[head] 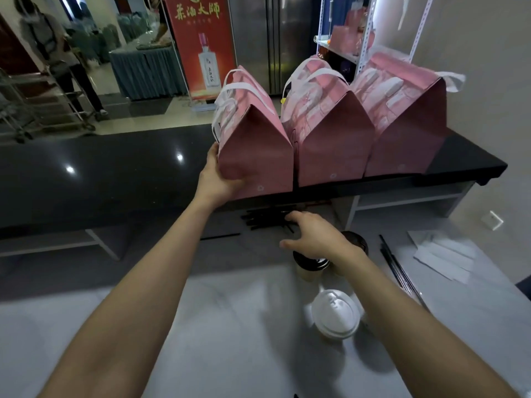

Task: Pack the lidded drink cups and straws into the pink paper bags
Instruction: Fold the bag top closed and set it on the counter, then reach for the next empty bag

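Up on the black counter (115, 173) stand three pink paper bags in a row, side by side and touching. Each has white handles on top. The left hand (214, 179) holds the near left corner of the first pink bag (255, 145), with the thumb on the front and the fingers curled round its side. The middle bag (330, 139) and the right bag (405, 130) stand alone, with no hand on them.

Lower down is a white counter (230, 326). The right hand (313, 237) hovers over it with its fingers spread and loose, holding nothing. It is just above a cup with a black lid (309, 264). Another dark-lidded cup (356, 242) sits just behind the wrist, partly hidden. A cup with a white lid (335, 314) stands nearer the person, under the right arm.

A pile of black straws (264, 218) lies past the right fingertips, close under the edge of the black counter. More black straws (399, 271) lie to the right, next to some white paper packets (442, 259).

Far back, a person (54, 53) stands by a metal cart, and a red sign (201, 44) shows a bottle.
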Motion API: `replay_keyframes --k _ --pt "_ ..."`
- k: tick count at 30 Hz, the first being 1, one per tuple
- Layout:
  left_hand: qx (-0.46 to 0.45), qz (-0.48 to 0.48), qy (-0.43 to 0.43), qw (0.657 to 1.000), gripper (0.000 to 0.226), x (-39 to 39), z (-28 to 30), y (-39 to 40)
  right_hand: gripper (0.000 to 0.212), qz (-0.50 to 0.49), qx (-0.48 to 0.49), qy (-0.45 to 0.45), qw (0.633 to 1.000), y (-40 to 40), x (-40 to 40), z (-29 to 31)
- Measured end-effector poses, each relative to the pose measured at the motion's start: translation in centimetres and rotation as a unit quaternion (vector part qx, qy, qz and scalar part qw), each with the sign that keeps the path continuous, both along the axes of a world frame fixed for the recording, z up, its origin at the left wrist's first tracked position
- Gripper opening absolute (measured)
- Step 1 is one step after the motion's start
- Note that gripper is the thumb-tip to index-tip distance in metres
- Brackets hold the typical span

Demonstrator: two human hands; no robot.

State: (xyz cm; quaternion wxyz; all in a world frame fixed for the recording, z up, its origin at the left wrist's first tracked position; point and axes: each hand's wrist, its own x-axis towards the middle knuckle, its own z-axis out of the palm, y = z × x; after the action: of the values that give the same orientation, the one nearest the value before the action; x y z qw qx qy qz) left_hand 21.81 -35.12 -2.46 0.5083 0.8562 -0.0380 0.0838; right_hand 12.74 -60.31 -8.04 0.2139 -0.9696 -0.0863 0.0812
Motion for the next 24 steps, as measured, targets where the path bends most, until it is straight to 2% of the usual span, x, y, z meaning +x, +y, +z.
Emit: replay_keyframes --k 8,12,14,17,19,21,24 --pt "0.003 -0.012 0.003 1.0 0.143 1.7 -0.3 -1.0 0.075 0.016 -0.015 0.024 0.999 1.2 -0.5 -0.7" --pt "0.024 -0.042 0.032 0.998 0.153 0.4 0.7 0.2 0.075 0.02 -0.019 0.025 0.999 2.1 -0.8 -1.1" --pt "0.067 -0.038 0.033 0.996 0.143 -1.3 1.1 2.2 0.075 0.028 -0.026 0.023 0.999 3.0 -0.8 -1.4" --pt "0.137 -0.037 -0.006 0.99 0.099 -5.4 0.2 6.9 0.08 0.055 -0.033 0.033 0.997 5.1 -0.9 -2.1" --pt "0.204 -0.041 -0.016 0.978 0.078 -8.7 -1.3 10.6 0.085 0.069 -0.037 0.045 0.996 7.1 -1.2 -2.9" --pt "0.305 -0.047 0.016 0.951 0.068 -11.5 -3.4 14.4 0.089 0.077 -0.039 0.063 0.994 9.7 -1.6 -3.7" --pt "0.45 -0.068 0.144 0.879 0.077 -14.3 -6.8 20.0 0.091 0.081 -0.042 0.072 0.993 14.3 -2.4 -5.1"
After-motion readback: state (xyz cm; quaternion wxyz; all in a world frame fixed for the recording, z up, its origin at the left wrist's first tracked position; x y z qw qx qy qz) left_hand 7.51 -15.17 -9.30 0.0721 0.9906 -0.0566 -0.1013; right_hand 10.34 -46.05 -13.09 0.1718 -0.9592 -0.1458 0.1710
